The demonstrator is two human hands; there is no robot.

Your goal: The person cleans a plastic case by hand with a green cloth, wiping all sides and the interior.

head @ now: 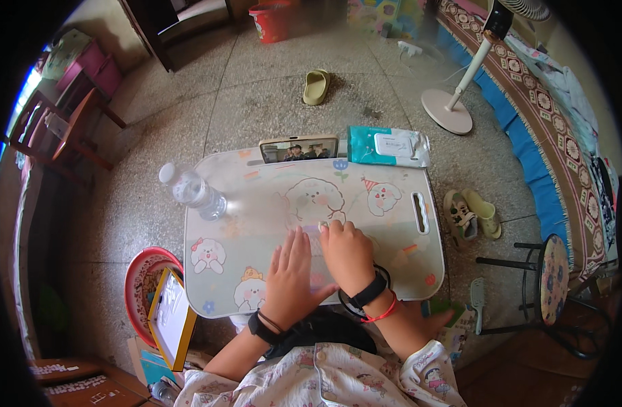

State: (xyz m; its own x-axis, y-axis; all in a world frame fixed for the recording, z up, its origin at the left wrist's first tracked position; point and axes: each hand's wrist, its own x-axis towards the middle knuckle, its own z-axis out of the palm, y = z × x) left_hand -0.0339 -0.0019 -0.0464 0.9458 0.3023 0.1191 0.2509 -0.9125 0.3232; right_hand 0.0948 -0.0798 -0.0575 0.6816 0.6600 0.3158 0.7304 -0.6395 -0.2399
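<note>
My left hand (290,280) lies palm down on a white folding lap table (392,259) printed with cartoon dogs. Its fingers are stretched out and the thumb points toward my right wrist. Close beside it, my right hand (347,254) is curled over the tabletop. A small pale object (322,224) shows at the tip of its thumb and index finger; what it is cannot be made out, and the rest is hidden by the hand. Dark bands circle both wrists, and a red cord is on the right one.
A clear plastic bottle (196,193) stands at the table's left. Along the far edge are a propped phone (299,150) and a wet wipes pack (387,146). A red basin (138,274) with a yellow-edged box (173,320) sits lower left. At right are a stool (553,280) and a fan (447,111).
</note>
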